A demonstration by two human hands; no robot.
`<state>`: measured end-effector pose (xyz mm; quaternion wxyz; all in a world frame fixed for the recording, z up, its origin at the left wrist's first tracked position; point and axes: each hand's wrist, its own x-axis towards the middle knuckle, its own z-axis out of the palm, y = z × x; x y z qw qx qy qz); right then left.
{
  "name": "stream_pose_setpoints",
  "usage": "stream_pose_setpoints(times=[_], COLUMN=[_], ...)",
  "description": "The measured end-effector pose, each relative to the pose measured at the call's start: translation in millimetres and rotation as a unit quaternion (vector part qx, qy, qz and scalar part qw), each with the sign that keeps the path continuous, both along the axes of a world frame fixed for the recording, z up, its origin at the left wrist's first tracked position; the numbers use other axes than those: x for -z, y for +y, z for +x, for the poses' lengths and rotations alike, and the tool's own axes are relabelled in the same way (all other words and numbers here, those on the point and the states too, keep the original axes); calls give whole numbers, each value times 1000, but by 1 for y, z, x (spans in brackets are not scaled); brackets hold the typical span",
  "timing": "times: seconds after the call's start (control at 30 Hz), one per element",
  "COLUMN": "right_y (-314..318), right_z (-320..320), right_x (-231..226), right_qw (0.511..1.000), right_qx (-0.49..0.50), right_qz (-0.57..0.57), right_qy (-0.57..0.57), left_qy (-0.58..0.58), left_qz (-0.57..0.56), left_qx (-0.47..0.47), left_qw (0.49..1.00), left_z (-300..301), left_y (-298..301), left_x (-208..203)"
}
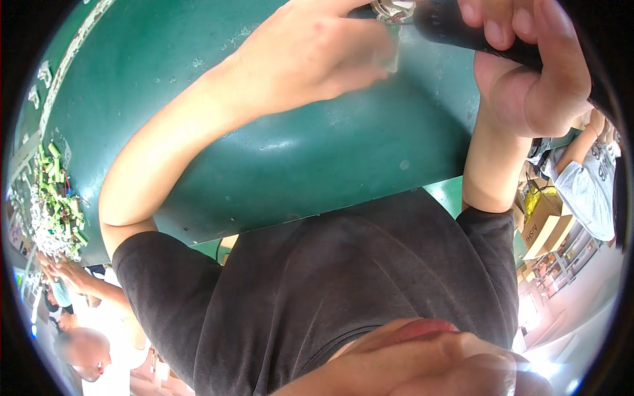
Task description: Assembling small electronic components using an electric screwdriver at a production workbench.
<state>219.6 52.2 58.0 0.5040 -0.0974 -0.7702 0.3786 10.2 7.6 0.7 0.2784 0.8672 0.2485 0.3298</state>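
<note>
My right hand (528, 72) is closed around a long black cylindrical tool (449, 26), whose narrower end points left toward my left hand. At that end, near the top edge, sits a small shiny round metal part (394, 9); whether it belongs to the tool I cannot tell. My left hand (330, 56) is curled shut beside the metal part, its fingertips smeared by motion. A thin pale, see-through edge (395, 61) shows at those fingers, too blurred to name. Both hands are above the green tabletop (317, 145).
A heap of small green and white parts (56, 198) lies at the table's left end. Beyond it, a person in white (99, 343) has hands near the heap. Rightward are a cardboard box (545, 224) and another person in a light shirt (588, 188).
</note>
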Motion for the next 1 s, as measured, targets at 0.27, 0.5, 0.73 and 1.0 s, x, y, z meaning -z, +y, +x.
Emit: stream_pose_setpoints(times=[0.27,0.5,0.73,1.0], right_y=[-8,-8,-8,-7], right_z=[-11,-13,-15,-18], right_x=[1,2,3,5], right_qw=[999,998,998,997], right_qx=[14,17,15,10], right_qz=[-29,-41,-51,-53], right_qy=[30,40,45,60], left_qy=[-17,-9,24,35], left_qz=[-45,-18,-47,37], left_qx=[-54,-64,-68,-73], left_qw=[997,998,996,996], left_z=[3,5,6,1], left_y=[-11,-14,-15,-10], left_x=[8,9,4,-1])
